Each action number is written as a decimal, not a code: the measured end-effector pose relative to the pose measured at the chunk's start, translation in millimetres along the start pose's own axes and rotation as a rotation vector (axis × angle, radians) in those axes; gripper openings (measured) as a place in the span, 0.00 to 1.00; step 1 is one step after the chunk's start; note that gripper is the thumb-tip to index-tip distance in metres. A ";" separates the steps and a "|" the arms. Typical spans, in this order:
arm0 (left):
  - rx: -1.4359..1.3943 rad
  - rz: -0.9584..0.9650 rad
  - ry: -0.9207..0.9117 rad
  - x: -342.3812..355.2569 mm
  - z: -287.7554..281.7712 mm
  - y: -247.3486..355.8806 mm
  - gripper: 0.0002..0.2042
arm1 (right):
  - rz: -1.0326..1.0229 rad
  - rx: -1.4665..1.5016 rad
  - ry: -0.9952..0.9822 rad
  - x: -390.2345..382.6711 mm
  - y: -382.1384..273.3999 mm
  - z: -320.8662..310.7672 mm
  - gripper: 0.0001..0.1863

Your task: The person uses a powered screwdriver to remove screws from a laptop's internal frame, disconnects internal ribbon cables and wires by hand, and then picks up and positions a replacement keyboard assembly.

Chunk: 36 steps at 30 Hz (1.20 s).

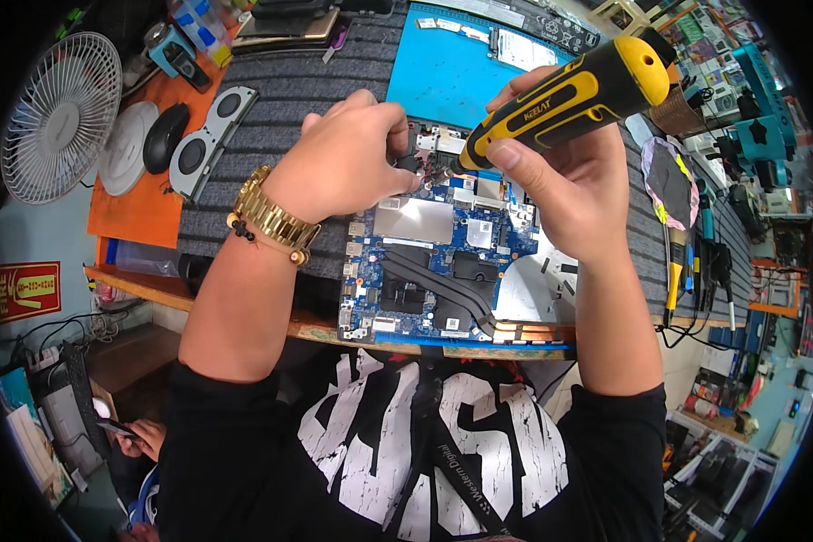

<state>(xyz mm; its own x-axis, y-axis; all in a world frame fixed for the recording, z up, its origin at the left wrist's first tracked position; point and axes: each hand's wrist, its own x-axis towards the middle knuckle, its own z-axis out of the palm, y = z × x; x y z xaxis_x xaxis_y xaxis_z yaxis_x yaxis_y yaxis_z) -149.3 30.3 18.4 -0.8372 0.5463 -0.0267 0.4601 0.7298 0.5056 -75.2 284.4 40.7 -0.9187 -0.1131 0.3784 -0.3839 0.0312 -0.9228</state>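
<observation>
My right hand (pixel 576 181) is wrapped round a yellow and black electric screwdriver (pixel 560 95), tilted so that its tip reaches down to the far edge of an opened laptop. Inside the laptop lies a blue circuit board (pixel 461 262) with a dark heat pipe (pixel 438 285) bending across it. My left hand (pixel 357 149) is closed at the board's far left, thumb and fingers drawn together beside the screwdriver's tip. Whatever lies between those fingers is too small or hidden to name.
A blue mat (pixel 443 77) lies behind the laptop on a grey striped cloth (pixel 321 77). To the left are a white fan (pixel 61 117), a black mouse (pixel 166 138) and a pair of speakers (pixel 210 144). Hand tools (pixel 676 271) hang at right. Another person's hand (pixel 144 439) holds a phone, lower left.
</observation>
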 end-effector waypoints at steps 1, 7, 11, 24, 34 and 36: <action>-0.013 -0.003 -0.012 1.0 -0.7 -0.8 0.21 | 0.005 0.000 -0.002 0.1 0.2 0.6 0.29; 0.003 0.012 0.016 0.0 1.3 -0.7 0.20 | 0.034 -0.062 -0.041 4.1 -5.2 8.3 0.31; 0.043 0.011 0.005 1.8 4.2 -5.4 0.22 | -0.005 -0.209 -0.128 11.5 -13.9 17.3 0.33; -0.009 0.043 0.000 3.1 6.9 -11.1 0.19 | -0.006 -0.331 -0.167 16.6 -20.8 25.1 0.36; 0.038 0.021 0.007 -0.3 4.1 -3.5 0.19 | 0.025 -0.298 -0.188 18.6 -19.2 21.0 0.35; 0.032 0.020 0.008 -0.7 3.2 -2.7 0.19 | 0.028 -0.311 -0.196 18.2 -19.1 20.2 0.35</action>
<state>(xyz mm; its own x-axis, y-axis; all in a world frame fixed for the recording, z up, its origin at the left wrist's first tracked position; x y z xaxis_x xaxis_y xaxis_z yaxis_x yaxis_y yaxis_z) -149.0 29.3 14.3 -0.8298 0.5580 -0.0097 0.4863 0.7315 0.4779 -82.7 261.8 63.7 -0.9057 -0.2948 0.3048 -0.3965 0.3340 -0.8551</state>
